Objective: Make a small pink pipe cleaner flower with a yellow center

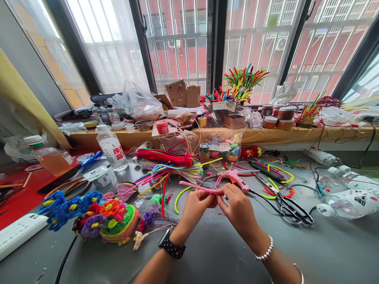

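Observation:
Between my two hands is a pink pipe cleaner point(194, 185), its free end sticking out to the left. My left hand point(199, 205) pinches it with thumb and fingertips, and my right hand point(237, 203) grips it close beside, so the fingertips nearly meet. Part of the pipe cleaner is hidden behind the fingers. Just beyond my right hand lies a pink glue gun point(233, 177). Scissors point(286, 203) rest to its right. Behind my left hand are bundles of red pipe cleaners point(166, 157) and paler ones.
Left of my hands stand fuzzy flowers point(74, 209) beside a round green-topped piece point(121, 225). A water bottle point(111, 148) is upright behind them; more bottles point(352, 203) lie on the right. A power strip point(22, 234) sits at the left edge. Jars point(286, 114) line the windowsill.

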A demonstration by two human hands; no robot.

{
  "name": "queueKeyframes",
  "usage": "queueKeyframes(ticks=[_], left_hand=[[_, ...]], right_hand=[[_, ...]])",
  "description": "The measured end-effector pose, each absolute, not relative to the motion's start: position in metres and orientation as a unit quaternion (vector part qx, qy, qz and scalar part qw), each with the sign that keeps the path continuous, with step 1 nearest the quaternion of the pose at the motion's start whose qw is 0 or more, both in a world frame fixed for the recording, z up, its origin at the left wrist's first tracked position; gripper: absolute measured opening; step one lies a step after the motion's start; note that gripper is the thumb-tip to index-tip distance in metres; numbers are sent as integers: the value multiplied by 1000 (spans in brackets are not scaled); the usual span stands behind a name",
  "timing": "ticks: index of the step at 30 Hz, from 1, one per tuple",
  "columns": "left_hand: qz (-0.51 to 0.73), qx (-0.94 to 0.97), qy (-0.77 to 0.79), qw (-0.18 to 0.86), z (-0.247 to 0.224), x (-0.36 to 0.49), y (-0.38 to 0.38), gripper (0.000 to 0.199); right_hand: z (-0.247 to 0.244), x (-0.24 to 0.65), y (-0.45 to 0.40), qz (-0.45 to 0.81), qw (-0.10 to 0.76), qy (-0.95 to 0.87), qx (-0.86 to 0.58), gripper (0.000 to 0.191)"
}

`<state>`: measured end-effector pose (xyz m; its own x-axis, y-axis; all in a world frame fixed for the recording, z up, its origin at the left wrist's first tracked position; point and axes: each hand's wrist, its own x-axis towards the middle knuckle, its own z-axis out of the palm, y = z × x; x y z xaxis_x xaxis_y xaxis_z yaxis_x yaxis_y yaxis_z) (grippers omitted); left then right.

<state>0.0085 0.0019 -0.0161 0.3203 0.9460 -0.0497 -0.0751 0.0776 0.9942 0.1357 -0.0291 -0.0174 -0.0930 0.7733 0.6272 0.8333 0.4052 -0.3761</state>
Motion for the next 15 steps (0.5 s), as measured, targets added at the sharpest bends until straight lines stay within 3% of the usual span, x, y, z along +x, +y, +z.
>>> queueKeyframes(ticks=[9, 15], left_hand=[[391, 545, 425, 607, -10, 2, 5, 26], [356, 669, 433, 488, -12, 0, 6, 20]], right_hand=[[-20, 134, -32, -141, 358, -764, -518, 20], [-22, 135, -26, -92, 409, -752, -509, 14]])
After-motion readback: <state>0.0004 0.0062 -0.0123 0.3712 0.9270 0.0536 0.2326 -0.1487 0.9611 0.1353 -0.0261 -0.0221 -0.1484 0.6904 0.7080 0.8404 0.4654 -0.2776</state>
